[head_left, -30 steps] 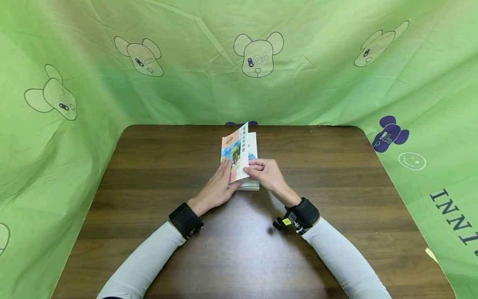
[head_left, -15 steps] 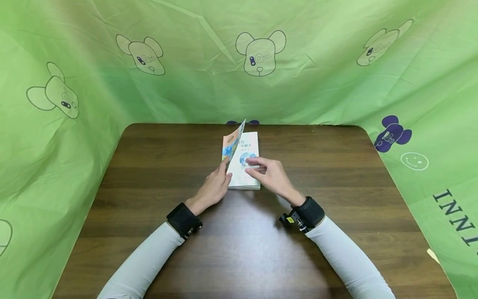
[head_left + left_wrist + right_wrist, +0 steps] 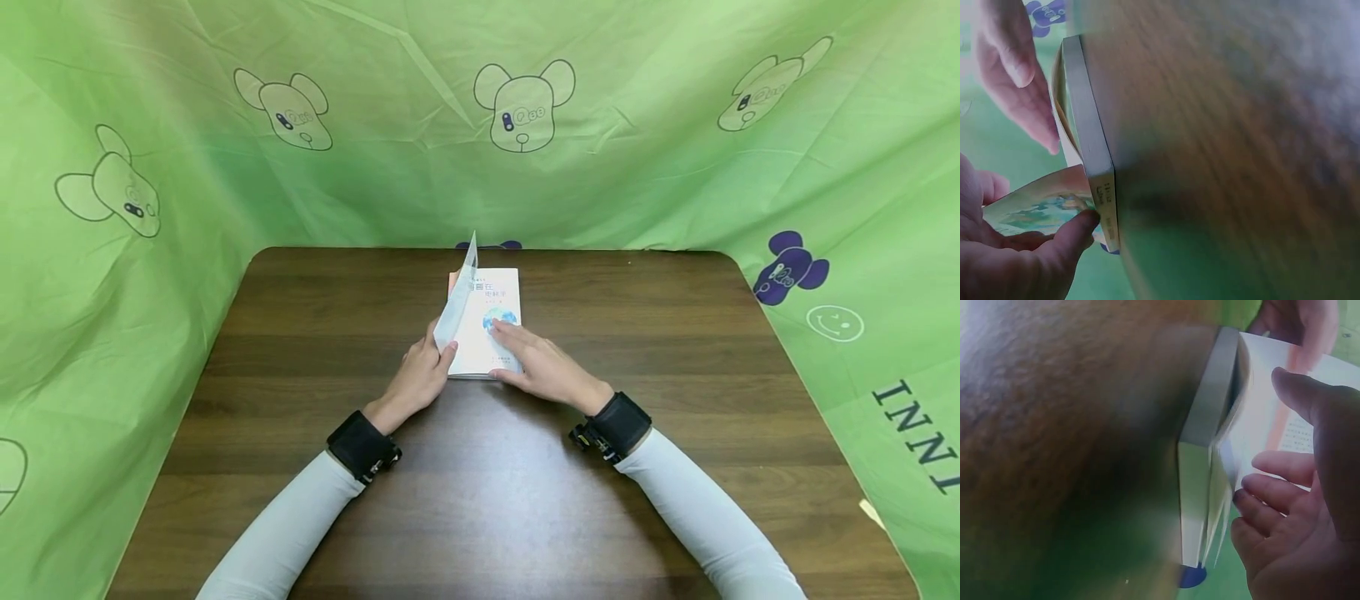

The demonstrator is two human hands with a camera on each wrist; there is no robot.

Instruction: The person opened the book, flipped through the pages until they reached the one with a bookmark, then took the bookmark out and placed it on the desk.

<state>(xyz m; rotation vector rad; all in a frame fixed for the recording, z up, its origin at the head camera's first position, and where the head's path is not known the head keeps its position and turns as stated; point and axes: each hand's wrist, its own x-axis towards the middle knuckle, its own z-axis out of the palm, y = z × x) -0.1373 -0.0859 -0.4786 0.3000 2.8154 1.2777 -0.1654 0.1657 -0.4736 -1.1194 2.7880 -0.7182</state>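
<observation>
A paperback book (image 3: pixel 474 337) lies on the table with its front cover (image 3: pixel 455 310) lifted, standing steeply at the left. The white page underneath has a title and a blue globe picture. My left hand (image 3: pixel 422 371) holds the lower part of the cover between thumb and fingers. In the left wrist view the cover's colourful outer face (image 3: pixel 1047 203) shows beside the book's spine. My right hand (image 3: pixel 551 372) lies over the right side of the page, fingers spread out and touching it near the globe. In the right wrist view its fingers (image 3: pixel 1282 490) are slightly bent and grip nothing.
The brown wooden table (image 3: pixel 300 333) surrounds the book. A green cloth (image 3: pixel 375 183) with cartoon heads hangs behind and along both sides. Black bands with small cameras sit on both wrists.
The cover has swung from right to left, uncovering the title page. My right hand has let go of the cover and come down onto the page; my left hand now holds the cover.
</observation>
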